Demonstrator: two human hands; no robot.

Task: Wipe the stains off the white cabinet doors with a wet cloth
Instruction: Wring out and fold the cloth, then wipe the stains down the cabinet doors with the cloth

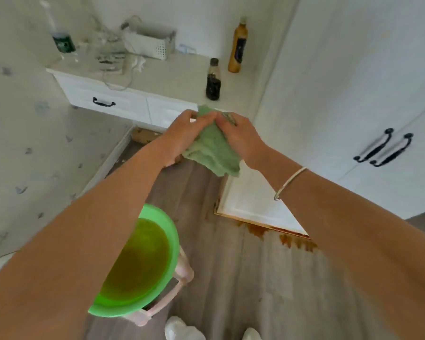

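Green cloth (212,148) gripped by left hand (183,134) and right hand (242,137), basin (173,233) nearby, dark bottle (212,82) beyond.

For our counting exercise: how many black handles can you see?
3: drawer handle at left; two door handles on the right cabinet; the left hand may hide another.

Bare floor (233,278) lies open between the green basin (168,225) on its stool (182,278) and the white cabinet doors (353,82); a dark bottle (213,81) stands on the countertop (177,77).
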